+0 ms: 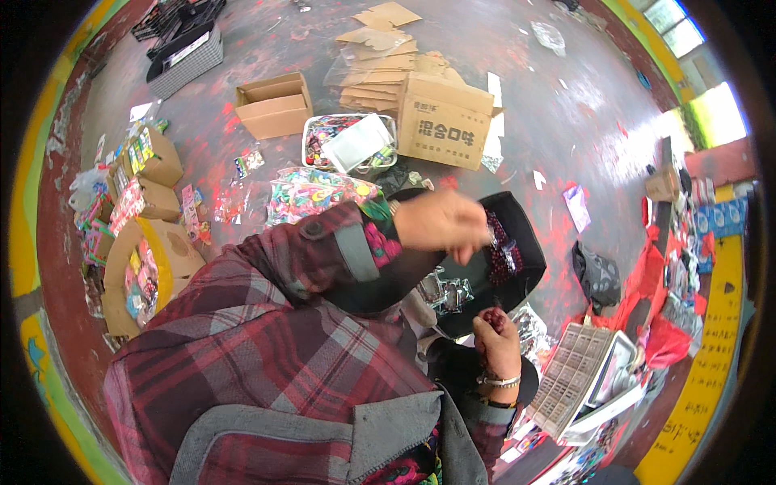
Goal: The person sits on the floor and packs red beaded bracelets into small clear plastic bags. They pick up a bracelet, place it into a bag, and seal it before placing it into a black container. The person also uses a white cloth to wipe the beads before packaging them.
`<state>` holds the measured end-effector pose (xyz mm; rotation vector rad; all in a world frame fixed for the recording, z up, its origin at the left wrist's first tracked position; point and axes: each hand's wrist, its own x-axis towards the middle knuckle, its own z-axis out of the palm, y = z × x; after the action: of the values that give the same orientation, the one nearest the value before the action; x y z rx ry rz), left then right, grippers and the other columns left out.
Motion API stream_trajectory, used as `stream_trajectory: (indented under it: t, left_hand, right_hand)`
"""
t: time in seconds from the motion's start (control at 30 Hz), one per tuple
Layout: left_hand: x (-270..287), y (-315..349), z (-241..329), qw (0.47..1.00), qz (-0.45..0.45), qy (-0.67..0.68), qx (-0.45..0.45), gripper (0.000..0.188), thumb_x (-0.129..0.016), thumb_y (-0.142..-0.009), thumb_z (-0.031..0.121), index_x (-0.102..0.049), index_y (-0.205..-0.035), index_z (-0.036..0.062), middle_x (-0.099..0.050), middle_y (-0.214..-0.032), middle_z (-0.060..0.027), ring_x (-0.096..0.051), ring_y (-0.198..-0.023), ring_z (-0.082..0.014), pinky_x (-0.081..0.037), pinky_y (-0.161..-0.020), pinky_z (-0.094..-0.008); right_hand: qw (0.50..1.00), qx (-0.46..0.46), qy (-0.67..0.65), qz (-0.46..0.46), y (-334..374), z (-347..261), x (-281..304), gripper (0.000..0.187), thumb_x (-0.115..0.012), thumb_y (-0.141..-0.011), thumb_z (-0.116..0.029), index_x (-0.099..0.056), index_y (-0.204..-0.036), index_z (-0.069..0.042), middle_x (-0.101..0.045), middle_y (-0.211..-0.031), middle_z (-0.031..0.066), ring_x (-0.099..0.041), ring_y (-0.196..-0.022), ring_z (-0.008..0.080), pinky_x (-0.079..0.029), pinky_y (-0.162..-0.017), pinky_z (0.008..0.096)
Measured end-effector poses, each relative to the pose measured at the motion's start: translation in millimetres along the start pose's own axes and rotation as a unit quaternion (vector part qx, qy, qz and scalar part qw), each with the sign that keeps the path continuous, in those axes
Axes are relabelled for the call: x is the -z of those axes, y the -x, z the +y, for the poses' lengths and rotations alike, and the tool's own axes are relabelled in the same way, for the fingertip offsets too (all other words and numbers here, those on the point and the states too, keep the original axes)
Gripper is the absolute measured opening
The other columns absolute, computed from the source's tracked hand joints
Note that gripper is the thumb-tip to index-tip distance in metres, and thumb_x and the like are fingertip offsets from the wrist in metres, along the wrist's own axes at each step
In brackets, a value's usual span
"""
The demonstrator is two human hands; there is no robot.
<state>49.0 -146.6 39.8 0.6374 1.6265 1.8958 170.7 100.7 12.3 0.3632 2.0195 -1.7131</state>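
Observation:
My left hand point(443, 225) is raised over the near side of a black open box point(529, 242). Its fingers are bent and smeared by motion, so I cannot tell whether they hold anything. Below it, close to the box's near right edge, my right hand point(499, 352) is closed around a small bunch of dark red, bead-like pieces. A shiny bracelet circles that wrist. Inside the box lie a dark red, dotted bundle point(505, 252) and, toward the near side, several shiny silver pieces point(446, 293), whose kind I cannot make out.
Colourful packets point(311, 194) lie left of the box. Behind stand a white basket point(309, 153) of small goods, an open carton point(275, 109) and a larger carton point(444, 121). A pale slatted crate point(570, 376) stands at right, a black bag point(596, 275) beyond it.

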Motion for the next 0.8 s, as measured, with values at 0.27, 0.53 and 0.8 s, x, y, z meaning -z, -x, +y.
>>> stream_trajectory:
  t: [0.27, 0.53, 0.8]
  left_hand:
    - [249, 54, -211, 0.794, 0.565, 0.189, 0.126, 0.018, -0.058, -0.081, 0.019, -0.054, -0.091, 0.0036, -0.058, -0.079, -0.0067, -0.057, -0.071, -0.0171, -0.049, -0.067, -0.0293]
    - [319, 78, -352, 0.748, 0.587, 0.136, 0.279, 0.027, -0.056, -0.081, 0.004, -0.05, -0.108, -0.0001, -0.058, -0.09, -0.0146, -0.061, -0.069, -0.0234, -0.053, -0.055, -0.0315]
    - [323, 39, -364, 0.656, 0.58, 0.381, 0.297, 0.026, -0.054, -0.085, 0.008, -0.047, -0.11, 0.0012, -0.059, -0.086, -0.0186, -0.059, -0.06, -0.0217, -0.049, -0.043, -0.0259]
  right_hand:
    - [0.978, -0.058, -0.187, 0.074, -32, 16, 6, 0.007, -0.055, -0.086, -0.012, -0.053, -0.082, -0.006, -0.048, -0.06, -0.0008, -0.041, -0.044, 0.0071, -0.031, -0.04, 0.0197]
    - [0.979, -0.105, -0.156, 0.081, -56, 23, -3, 0.007, -0.056, -0.085, -0.011, -0.054, -0.08, -0.006, -0.048, -0.057, -0.0013, -0.041, -0.042, 0.0074, -0.031, -0.039, 0.0201]
    - [0.976, -0.14, -0.141, 0.094, -69, 24, -2, 0.007, -0.055, -0.086, -0.011, -0.054, -0.08, -0.006, -0.048, -0.057, -0.0011, -0.041, -0.043, 0.0078, -0.031, -0.039, 0.0208]
